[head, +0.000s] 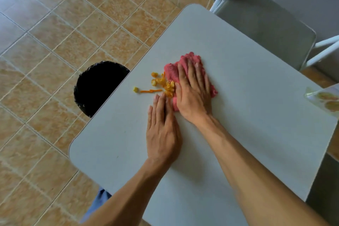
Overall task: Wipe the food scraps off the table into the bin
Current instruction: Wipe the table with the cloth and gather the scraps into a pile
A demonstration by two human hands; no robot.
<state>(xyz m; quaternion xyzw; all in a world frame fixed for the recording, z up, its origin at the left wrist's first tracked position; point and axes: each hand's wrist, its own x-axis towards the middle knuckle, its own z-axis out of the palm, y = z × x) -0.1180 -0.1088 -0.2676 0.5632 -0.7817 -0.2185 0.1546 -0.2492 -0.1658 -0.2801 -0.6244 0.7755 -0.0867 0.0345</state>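
Orange and yellow food scraps [161, 84] lie in a small heap on the grey table [247, 86], a little in from its left edge. A pink cloth [171, 73] rests just right of them. My right hand [192, 93] presses flat on the cloth, fingers spread. My left hand [162, 130] lies flat on the bare table beside it, fingertips touching the nearest scraps, holding nothing. A bin lined with a black bag [97, 86] stands on the floor below the table's left edge, partly hidden by the tabletop.
A grey folding chair [266, 22] with white legs stands past the table's far edge. A clear packet with yellow slices [324, 99] sits at the table's right edge. Tan floor tiles [55, 42] spread to the left.
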